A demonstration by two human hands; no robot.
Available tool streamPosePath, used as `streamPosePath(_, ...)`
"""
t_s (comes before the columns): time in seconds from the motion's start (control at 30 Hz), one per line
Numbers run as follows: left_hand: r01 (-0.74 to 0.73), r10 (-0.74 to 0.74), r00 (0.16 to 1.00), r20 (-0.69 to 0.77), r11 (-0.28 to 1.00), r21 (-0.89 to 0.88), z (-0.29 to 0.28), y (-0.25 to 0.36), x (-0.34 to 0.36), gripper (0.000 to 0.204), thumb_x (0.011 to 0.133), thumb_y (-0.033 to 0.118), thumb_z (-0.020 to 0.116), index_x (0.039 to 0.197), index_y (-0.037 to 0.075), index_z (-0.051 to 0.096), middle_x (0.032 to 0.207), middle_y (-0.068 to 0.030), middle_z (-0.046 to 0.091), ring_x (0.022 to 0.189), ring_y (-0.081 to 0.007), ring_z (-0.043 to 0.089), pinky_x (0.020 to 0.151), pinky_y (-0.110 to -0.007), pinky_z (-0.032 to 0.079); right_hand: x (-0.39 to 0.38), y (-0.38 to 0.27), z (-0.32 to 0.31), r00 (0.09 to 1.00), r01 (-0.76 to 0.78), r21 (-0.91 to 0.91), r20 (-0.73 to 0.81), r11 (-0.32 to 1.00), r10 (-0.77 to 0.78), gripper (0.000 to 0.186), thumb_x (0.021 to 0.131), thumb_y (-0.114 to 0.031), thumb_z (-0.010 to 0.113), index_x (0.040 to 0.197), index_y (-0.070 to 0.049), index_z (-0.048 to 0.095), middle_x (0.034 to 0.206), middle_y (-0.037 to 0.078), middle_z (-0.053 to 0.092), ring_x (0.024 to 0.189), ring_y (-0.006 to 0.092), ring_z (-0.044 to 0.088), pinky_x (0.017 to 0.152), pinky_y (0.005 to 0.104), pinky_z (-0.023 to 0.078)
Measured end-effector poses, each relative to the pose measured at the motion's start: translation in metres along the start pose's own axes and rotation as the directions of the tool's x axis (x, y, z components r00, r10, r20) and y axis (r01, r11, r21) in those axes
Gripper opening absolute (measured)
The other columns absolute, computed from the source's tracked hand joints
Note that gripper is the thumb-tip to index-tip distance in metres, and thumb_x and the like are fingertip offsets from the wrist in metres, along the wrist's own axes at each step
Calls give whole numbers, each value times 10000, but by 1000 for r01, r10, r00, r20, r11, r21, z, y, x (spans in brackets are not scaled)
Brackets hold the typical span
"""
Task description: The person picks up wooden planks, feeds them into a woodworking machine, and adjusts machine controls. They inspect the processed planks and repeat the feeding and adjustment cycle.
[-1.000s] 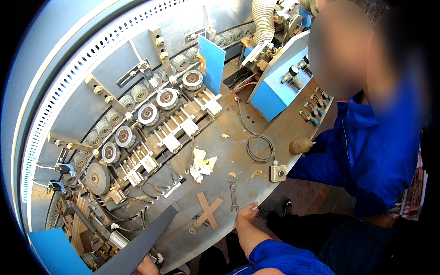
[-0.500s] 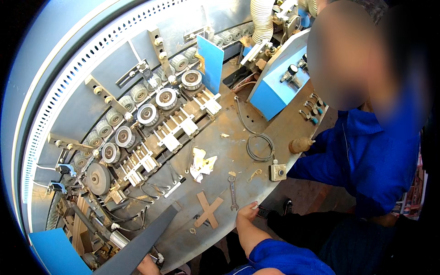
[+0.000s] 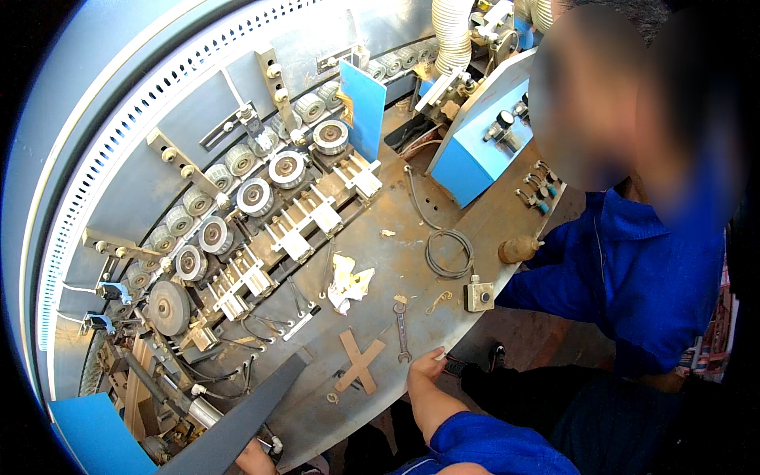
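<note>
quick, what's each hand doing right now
Left hand: partly hidden by the dark bar, cannot tell open or closed.
Right hand: at the table edge, cannot tell open or closed.

Head view (fisheye), facing down, above hands [image 3: 428, 366]

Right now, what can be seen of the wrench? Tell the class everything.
The wrench is slim, grey and metallic-looking. Its lower end is a forked open jaw; the upper end is broader than the shaft, but too small to read clearly. It lies on the stained grey tabletop, shaft running nearly vertically in the picture, lower end toward the near edge. The right hand is close to that end, not gripping it. A beige scrap sits by the upper end; whether they touch is unclear.
</note>
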State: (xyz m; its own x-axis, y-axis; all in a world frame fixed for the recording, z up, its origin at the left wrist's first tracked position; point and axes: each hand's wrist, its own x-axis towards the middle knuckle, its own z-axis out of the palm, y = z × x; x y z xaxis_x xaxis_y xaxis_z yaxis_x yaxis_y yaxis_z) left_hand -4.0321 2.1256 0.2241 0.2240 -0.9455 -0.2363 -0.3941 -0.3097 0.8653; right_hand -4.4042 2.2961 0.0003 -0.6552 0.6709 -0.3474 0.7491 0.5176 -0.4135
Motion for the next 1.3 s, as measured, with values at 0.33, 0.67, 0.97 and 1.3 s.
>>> streamPosePath(0.33, 30, -30, 999, -12, 1000, 1, 5, 11, -4, 662, 912, -49, 516, 1500, 82, 241, 1200, -162, 513, 852, -250, 603, 675, -397, 583, -1, -2, -2, 1000, -8, -7, 7, 1000, 8, 692, 1032, -503, 390, 1346, 98, 527, 1314, 353, 563, 1222, 481, 553, 1044, 510, 440)
streamPosePath(0.67, 11, -26, 998, 50, 960, 281, 23, 86, -28, 555, 900, 5, 625, 1397, -112, 406, 1317, -237, 570, 1135, -306, 593, 989, -395, 471, -6, -9, -6, 999, -52, -34, -3, 998, 52, 687, 1025, -505, 400, 1327, 94, 548, 1309, 339, 576, 1206, 480, 564, 1039, 509, 442)
streamPosePath(0.97, 25, -43, 998, 50, 952, 305, 19, 77, -24, 553, 902, 0, 625, 1392, -121, 401, 1315, -235, 572, 1132, -308, 594, 1002, -397, 464, -5, -6, -5, 999, -28, -22, -31, 999, 28, 643, 1020, -506, 407, 1281, 52, 591, 1256, 318, 606, 1174, 476, 569, 1011, 530, 442)
streamPosePath(1.3, -8, -14, 998, 63, 941, 339, 23, 94, -27, 609, 904, 11, 643, 1425, -127, 360, 1378, -261, 526, 1211, -324, 555, 1051, -403, 428, -9, -13, -7, 999, -40, -55, 7, 998, 40, 654, 1032, -515, 372, 1304, 46, 570, 1267, 314, 603, 1170, 480, 577, 1006, 530, 448)
